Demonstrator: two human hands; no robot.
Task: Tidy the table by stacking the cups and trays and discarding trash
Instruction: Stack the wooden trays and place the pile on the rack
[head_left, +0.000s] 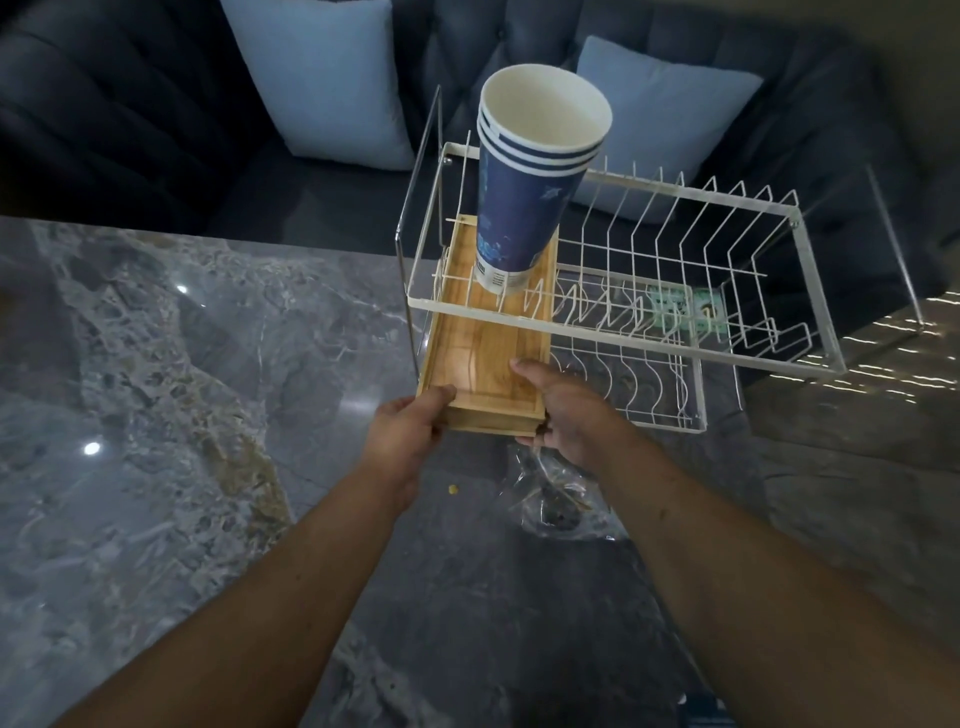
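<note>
A: Head view, start with the hands. What are they on?

B: Both grip the near end of the wooden trays (488, 358). The left hand (415, 423) is closed on the near left corner, thumb on top of the rim. The right hand (558, 415) clasps the near right corner, thumb lying inside the tray on the wood.

A: One tray or more?

B: The near edge shows layers, so it looks like at least two stacked; I cannot count them for certain.

A: Where do they sit?

B: On the lower tier of the white wire dish rack (623, 291), at its left end, the far part under the upper tier and the near part sticking out toward the person.

A: And the cups?

B: A stack of blue paper cups (524, 192) stands on the upper tier at the left, tilted, mouth up. Three white rims show.

A: Any trash?

B: A clear plastic wrapper (556, 499) lies on the grey marble table (182, 389), just near of the right hand. A small yellow crumb (453, 488) sits left of it.

A: Behind the table?

B: A dark sofa (104, 130) with two pale blue cushions (322, 78).
</note>
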